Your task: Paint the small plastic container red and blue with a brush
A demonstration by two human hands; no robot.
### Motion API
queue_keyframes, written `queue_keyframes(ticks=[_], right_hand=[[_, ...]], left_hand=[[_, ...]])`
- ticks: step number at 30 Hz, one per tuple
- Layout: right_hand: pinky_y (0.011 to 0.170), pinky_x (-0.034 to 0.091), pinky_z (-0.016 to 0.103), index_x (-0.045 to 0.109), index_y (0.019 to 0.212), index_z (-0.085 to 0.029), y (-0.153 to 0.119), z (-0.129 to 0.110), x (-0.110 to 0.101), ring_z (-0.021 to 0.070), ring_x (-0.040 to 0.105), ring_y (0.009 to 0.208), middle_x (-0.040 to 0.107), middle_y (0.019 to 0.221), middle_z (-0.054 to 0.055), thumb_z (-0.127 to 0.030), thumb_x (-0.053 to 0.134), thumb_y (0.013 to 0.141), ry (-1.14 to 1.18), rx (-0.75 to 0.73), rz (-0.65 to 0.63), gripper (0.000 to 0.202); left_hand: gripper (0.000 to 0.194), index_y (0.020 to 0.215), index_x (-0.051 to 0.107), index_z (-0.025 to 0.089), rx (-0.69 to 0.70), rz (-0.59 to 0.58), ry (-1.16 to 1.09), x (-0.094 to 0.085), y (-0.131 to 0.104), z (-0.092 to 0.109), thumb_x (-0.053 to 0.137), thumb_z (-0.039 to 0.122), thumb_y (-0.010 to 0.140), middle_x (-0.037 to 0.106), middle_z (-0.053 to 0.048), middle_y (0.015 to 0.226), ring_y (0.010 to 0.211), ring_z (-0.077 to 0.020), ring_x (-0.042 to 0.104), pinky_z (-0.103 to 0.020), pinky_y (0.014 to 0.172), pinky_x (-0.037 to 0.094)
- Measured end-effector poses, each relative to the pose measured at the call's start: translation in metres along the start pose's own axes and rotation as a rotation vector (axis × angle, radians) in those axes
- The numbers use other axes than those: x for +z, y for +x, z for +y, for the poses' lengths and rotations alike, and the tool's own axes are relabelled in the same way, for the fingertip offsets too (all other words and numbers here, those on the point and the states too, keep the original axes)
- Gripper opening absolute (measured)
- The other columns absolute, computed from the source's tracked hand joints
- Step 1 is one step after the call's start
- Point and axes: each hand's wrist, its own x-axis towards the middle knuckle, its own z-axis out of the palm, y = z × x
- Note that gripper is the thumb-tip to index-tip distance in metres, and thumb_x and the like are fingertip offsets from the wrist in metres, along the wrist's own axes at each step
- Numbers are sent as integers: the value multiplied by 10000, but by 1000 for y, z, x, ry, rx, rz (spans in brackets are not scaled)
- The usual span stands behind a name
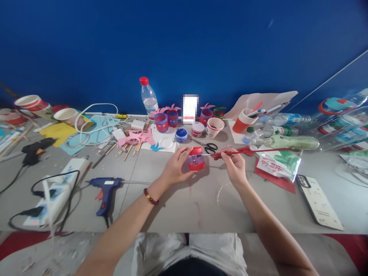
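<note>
Between the fingers and thumb of my left hand (178, 168) is a small cup (196, 158), painted red at both ends with a clear, purplish middle, lying on its side above the table. My right hand (233, 163) pinches a long thin red brush (258, 151). The brush's silver end reaches left to the cup; whether it touches cannot be made out. Behind the hands stand an open jar of blue paint (181, 135) and a jar of red paint (197, 129). Black scissors (211, 147) lie just beyond the brush.
A blue glue gun (107, 191) and a white power strip (61, 191) lie left. Decorated cups (161, 122), a tall bottle (149, 99) and a lit screen (190, 108) stand at the back. Right are stacked cups (243, 122), plastic bottles (296, 142) and a phone (319, 201).
</note>
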Motion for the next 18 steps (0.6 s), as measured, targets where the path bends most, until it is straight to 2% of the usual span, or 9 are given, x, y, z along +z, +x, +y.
queue_keyframes(ticks=[18], right_hand=[[676, 573, 351, 630, 813, -218, 4, -1, -2, 196, 721, 666, 739, 703, 25, -462, 704, 819, -27, -17, 28, 255]], left_hand=[[870, 1546, 226, 274, 31, -2, -10, -1, 1, 1, 707, 438, 839, 443, -171, 1432, 1350, -349, 478, -552, 1089, 459]])
